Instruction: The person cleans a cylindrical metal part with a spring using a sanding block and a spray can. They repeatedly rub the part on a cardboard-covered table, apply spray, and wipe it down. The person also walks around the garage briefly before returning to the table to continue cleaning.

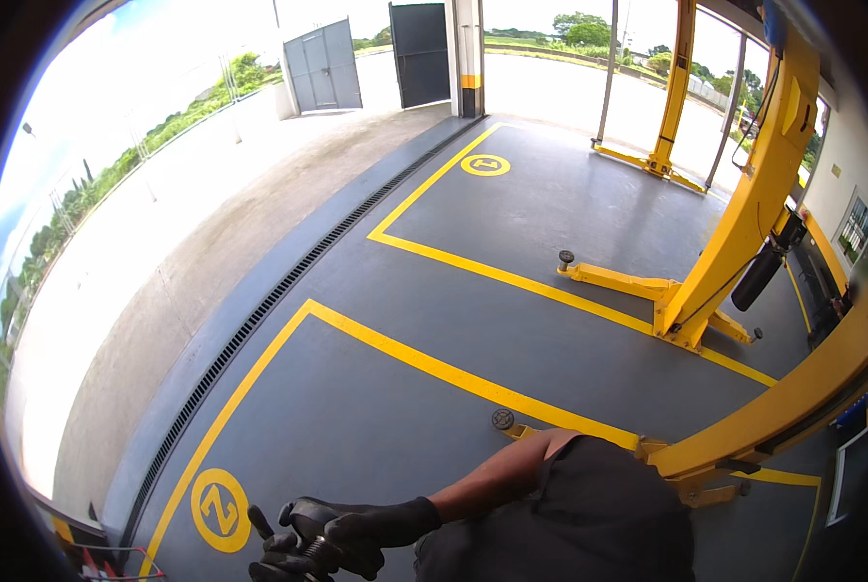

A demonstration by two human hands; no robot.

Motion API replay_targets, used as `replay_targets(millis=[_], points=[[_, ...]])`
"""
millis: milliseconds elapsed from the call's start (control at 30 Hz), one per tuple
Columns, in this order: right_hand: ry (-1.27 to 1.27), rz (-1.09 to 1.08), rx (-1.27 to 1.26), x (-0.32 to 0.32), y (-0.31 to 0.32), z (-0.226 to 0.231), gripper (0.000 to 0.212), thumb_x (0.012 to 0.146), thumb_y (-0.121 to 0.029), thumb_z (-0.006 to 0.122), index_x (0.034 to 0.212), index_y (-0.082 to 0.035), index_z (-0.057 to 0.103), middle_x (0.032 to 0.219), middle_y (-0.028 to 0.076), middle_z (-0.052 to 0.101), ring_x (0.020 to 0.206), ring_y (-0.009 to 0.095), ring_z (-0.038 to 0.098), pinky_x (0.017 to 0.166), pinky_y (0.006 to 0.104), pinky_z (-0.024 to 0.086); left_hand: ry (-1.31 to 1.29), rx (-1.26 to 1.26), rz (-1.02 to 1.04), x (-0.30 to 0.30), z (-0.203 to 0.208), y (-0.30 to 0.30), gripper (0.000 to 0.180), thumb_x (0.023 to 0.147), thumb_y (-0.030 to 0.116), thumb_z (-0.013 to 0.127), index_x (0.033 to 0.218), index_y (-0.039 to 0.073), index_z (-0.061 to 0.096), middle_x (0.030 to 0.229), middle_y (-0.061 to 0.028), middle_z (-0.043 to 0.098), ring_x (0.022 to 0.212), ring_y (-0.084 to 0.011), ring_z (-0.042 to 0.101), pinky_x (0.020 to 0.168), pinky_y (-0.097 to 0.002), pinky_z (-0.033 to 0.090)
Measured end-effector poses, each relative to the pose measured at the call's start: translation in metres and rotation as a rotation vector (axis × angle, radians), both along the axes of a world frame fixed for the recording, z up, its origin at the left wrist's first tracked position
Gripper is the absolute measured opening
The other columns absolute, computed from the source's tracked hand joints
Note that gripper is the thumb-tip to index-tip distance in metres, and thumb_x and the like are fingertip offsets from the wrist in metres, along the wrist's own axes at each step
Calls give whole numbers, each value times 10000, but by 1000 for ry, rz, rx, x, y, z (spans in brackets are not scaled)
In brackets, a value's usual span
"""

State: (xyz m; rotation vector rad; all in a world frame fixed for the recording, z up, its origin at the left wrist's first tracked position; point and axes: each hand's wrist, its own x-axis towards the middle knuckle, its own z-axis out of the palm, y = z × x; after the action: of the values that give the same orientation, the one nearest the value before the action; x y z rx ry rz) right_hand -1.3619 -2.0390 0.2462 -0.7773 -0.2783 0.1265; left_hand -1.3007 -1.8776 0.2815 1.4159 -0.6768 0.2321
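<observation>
While the person stands beside a yellow vehicle lift, the black-gloved right hand and left hand meet at the near left, around a small ridged metal piece. Their fingers bunch so closely that I can't tell which hand grips it. Just left, a yellow circle marks the grey floor; a drain grate runs toward the far gates.

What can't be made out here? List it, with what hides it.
Head view:
- Ribbed part: mostly covered by the gloved right hand and left hand.
- Left forearm: cut off by the lower edge.
- Red item: cut off by the lower-left rim.
- Yard: washed out by glare.
</observation>
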Motion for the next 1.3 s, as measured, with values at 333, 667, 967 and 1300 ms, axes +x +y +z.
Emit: replay_targets(millis=[333, 667, 967, 1300], points=[[-967, -147, -512, 132, 122, 22, 1051, 691, -319, 885, 1516, -139, 260, 1421, 189, 378, 1266, 365, 495, 1016, 482, 460, 78, -465, 69, 38, -3, 137, 380, 855, 391, 771, 1001, 144, 522, 984, -79, 723, 1330, -332, 541, 1251, -566, 171], [-347, 694, -431, 256, 225, -31, 1003, 835, -421, 763, 1532, -27, 159, 1343, 159, 477, 1237, 266, 540, 1050, 412, 440, -262, 238, 311, 114, 1, 272, 348, 751, 375, 883, 940, 219, 634, 1130, -54, 758, 1317, -285, 580, 1241, -526, 125], [-152, 857, -244, 398, 388, 19, 788, 904, -530, 610, 1438, -2, 369, 1302, 146, 534, 1141, 231, 601, 982, 392, 491, 1, -298, 611, 222, -20, 373, 319, 820, 271, 829, 968, 144, 577, 1104, -135, 742, 1356, -348, 521, 1234, -522, 169], [-493, 1134, -185, 508, 597, -1, 984, 718, -329, 842, 1493, -48, 305, 1393, 131, 394, 1175, 255, 556, 967, 418, 490, -28, -653, 980, 290, -45, 509, 332, 870, 353, 787, 1008, 147, 566, 1157, -142, 714, 1406, -332, 458, 1236, -533, 182]])
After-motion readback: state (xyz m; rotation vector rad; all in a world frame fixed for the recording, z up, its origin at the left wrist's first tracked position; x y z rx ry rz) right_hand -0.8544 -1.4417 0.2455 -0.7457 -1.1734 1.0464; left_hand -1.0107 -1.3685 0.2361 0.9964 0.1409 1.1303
